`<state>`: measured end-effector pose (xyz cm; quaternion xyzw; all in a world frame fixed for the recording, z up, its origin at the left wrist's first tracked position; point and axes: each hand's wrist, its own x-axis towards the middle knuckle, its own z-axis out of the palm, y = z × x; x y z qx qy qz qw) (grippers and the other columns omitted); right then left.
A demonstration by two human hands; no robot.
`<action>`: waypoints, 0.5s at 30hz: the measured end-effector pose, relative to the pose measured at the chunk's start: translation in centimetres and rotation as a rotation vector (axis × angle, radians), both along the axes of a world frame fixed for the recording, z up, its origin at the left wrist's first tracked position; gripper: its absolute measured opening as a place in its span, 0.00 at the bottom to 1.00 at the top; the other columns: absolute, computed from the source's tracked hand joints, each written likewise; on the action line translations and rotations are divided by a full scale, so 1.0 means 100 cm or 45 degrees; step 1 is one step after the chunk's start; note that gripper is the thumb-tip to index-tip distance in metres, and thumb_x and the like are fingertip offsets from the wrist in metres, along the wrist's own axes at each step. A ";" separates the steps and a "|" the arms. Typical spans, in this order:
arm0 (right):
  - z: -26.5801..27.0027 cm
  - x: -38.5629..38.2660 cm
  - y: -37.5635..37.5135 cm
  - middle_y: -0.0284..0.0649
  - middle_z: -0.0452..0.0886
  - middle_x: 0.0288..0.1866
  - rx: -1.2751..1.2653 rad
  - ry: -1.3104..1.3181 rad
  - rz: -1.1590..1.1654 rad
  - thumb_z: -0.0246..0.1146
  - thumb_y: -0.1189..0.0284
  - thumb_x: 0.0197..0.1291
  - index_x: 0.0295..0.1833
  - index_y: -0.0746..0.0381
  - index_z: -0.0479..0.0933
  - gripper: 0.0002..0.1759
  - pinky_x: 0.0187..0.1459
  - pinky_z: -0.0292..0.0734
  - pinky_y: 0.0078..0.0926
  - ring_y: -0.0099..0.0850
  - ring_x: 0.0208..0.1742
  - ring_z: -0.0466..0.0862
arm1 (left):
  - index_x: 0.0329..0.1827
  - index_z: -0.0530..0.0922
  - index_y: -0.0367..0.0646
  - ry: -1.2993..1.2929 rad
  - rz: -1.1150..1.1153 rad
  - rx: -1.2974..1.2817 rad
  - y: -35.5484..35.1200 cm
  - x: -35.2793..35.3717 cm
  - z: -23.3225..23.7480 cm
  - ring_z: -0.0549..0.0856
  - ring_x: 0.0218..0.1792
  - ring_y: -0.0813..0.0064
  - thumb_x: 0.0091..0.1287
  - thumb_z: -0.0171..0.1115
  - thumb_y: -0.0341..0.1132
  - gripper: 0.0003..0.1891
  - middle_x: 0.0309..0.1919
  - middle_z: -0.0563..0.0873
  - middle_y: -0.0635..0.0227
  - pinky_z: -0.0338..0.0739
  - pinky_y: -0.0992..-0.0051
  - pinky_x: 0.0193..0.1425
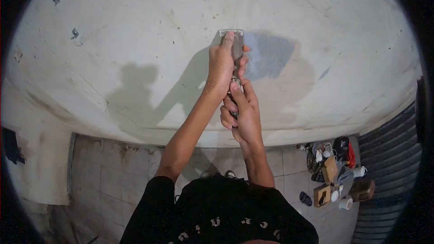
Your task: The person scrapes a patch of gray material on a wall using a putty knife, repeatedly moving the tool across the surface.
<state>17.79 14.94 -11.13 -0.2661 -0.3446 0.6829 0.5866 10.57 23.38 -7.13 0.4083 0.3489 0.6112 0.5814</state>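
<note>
Person, upper body: is wearing a black short-sleeved shirt (217,212), loose in cut. Small pale printed marks (216,221) are running in a scattered row across the fabric, too small to read. The left sleeve (151,194) is ending above the elbow, and both forearms are showing bare. The left hand (221,65) and right hand (244,115) are bare too, and greyish dust is clinging to the left hand's fingers (228,40).
</note>
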 end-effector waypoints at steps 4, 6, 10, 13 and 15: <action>-0.021 0.004 -0.003 0.25 0.58 0.19 -0.061 -0.031 -0.015 0.53 0.63 0.74 0.55 0.56 0.66 0.11 0.13 0.50 0.16 0.15 0.12 0.55 | 0.38 0.76 0.35 -0.035 0.077 -0.038 -0.002 0.009 -0.022 0.67 0.10 0.80 0.74 0.48 0.57 0.28 0.14 0.70 0.71 0.60 0.78 0.14; -0.010 0.002 0.008 0.25 0.58 0.19 0.050 0.003 -0.012 0.52 0.64 0.75 0.55 0.57 0.66 0.11 0.13 0.50 0.16 0.15 0.12 0.55 | 0.38 0.76 0.35 0.058 0.050 0.062 0.007 0.004 -0.009 0.67 0.11 0.80 0.74 0.47 0.57 0.28 0.14 0.70 0.72 0.60 0.77 0.14; 0.001 0.010 0.005 0.25 0.57 0.19 0.033 0.003 -0.040 0.53 0.64 0.74 0.55 0.56 0.66 0.11 0.13 0.48 0.16 0.14 0.12 0.54 | 0.37 0.76 0.35 0.017 0.033 0.086 0.003 0.014 0.004 0.68 0.11 0.79 0.74 0.46 0.57 0.29 0.14 0.71 0.71 0.61 0.77 0.15; -0.011 0.013 0.000 0.24 0.57 0.19 -0.049 -0.028 -0.025 0.54 0.63 0.74 0.54 0.55 0.66 0.10 0.13 0.46 0.16 0.14 0.12 0.54 | 0.36 0.76 0.36 -0.005 0.049 0.016 0.003 0.019 -0.015 0.68 0.10 0.79 0.74 0.47 0.57 0.28 0.14 0.71 0.71 0.61 0.78 0.14; 0.002 0.013 -0.003 0.24 0.57 0.19 -0.058 -0.010 -0.033 0.54 0.63 0.74 0.54 0.55 0.66 0.11 0.13 0.46 0.16 0.14 0.12 0.54 | 0.36 0.76 0.37 -0.044 -0.010 0.002 0.004 0.017 -0.006 0.68 0.10 0.79 0.74 0.47 0.57 0.28 0.14 0.72 0.71 0.61 0.78 0.14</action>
